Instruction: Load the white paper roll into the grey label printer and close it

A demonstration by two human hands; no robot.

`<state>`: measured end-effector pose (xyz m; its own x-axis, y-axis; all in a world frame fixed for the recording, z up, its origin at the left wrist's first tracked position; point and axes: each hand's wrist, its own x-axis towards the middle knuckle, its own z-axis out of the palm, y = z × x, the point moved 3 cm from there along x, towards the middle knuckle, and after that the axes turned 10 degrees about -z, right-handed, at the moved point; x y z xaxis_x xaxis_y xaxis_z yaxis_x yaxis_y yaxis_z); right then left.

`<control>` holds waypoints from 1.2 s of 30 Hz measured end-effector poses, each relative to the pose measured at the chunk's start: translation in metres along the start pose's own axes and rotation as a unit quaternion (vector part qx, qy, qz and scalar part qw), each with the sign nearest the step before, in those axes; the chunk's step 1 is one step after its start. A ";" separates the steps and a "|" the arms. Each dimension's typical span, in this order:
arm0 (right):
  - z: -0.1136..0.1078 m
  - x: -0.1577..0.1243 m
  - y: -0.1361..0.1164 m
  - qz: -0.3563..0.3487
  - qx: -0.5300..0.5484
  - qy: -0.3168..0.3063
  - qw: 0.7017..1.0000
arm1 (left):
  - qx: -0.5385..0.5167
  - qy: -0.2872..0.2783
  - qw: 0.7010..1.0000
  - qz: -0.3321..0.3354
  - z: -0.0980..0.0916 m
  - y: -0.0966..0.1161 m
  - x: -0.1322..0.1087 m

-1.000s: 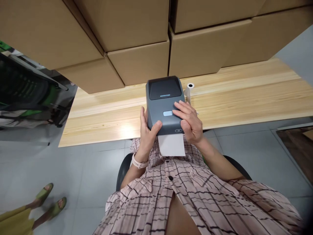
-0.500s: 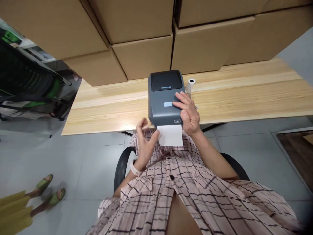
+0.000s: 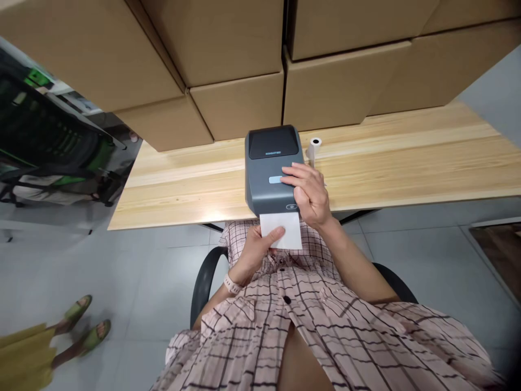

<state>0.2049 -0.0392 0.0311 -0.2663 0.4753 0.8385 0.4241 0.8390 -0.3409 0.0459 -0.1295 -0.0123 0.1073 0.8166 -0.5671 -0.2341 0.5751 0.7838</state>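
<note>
Below brown cardboard boxes (image 3: 236,106), contents hidden, a dark-grey boxy printer (image 3: 264,193) at centre frame points its long axis up-and-down, its white paper sheet (image 3: 292,233) hanging downward, pinched by the left hand (image 3: 256,247) between thumb and fingers, while the right hand (image 3: 312,198) rests part-spread fingers on top.

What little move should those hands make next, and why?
Probably a gentle pull on the paper with the left hand: its thumb lies over the sheet, which sticks out of the printer, while the right hand rests on top.
</note>
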 end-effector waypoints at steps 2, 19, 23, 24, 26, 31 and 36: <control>-0.004 0.008 -0.005 -0.002 -0.049 -0.038 0.998 | 0.032 -0.023 0.999 0.011 -0.007 0.001 0.001; -0.010 -0.022 0.008 0.157 0.090 0.046 0.982 | 0.169 0.098 0.913 0.358 -0.033 0.058 0.025; 0.005 -0.033 0.005 0.179 0.100 -0.005 0.979 | 0.145 0.112 0.919 0.349 -0.025 0.049 0.030; 0.008 -0.035 0.005 0.180 0.107 0.005 0.978 | 0.125 0.109 0.925 0.341 -0.024 0.046 0.031; 0.012 -0.039 0.003 0.192 0.120 0.031 0.973 | 0.092 0.104 0.934 0.328 -0.022 0.040 0.034; 0.018 -0.044 -0.001 0.223 0.100 0.038 0.969 | 0.134 0.149 0.915 0.349 -0.023 0.036 0.034; 0.004 -0.021 -0.006 0.159 0.038 -0.027 0.986 | 0.152 0.166 0.895 0.385 -0.028 0.053 0.035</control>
<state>0.2040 -0.0532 0.0136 -0.1759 0.7297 0.6608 0.4273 0.6613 -0.6165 0.0103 -0.0720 0.0026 -0.2776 0.9462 0.1665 0.1637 -0.1242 0.9787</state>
